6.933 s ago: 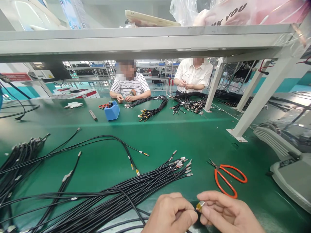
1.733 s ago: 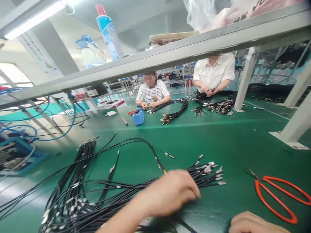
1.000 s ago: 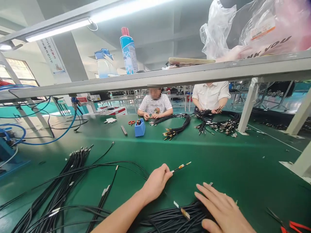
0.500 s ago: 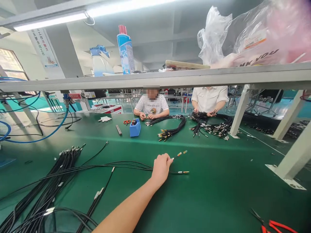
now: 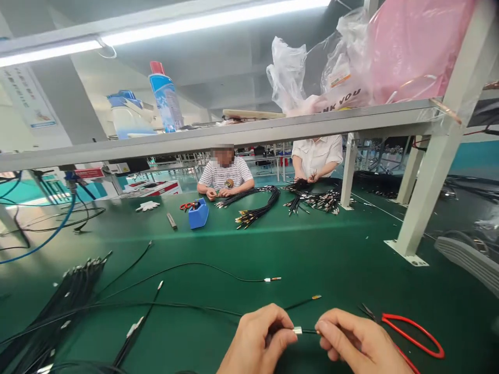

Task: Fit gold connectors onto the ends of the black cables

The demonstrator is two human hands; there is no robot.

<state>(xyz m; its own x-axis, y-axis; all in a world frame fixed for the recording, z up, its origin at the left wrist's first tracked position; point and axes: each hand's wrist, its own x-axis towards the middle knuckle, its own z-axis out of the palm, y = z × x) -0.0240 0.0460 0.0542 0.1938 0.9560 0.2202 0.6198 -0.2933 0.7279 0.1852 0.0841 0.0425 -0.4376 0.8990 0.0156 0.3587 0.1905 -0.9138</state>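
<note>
- Cable (image 5: 309, 332), thin and black, was at the front of the tabletop (image 5: 195, 340), stretched between two hands; whether it rested on the surface could not be told.
- Left hand (image 5: 262, 338) pinched it narrowly by a silvery-white sleeve (image 5: 298, 330), perhaps to steady that spot.
- Right hand (image 5: 354, 338) gripped farther along with fingertips closed, probably holding the short span straight.
- That span's long axis ran left to right, nearly level across the person's front; its tip, if it pointed right, was hidden in the fingers.
- A yellow-tipped cable end (image 5: 316, 297) pointed right just beyond the hands; whether it belonged to the held piece was unclear.
- Farther off, a labelled cable end (image 5: 273, 279) also pointed right.
- Red-handled snips (image 5: 392, 317) lay beside the right hand, seemingly for easy reach.
- The cable bundle (image 5: 74, 291) sat well left, ends gathered and pointing away, presumably for order.
</note>
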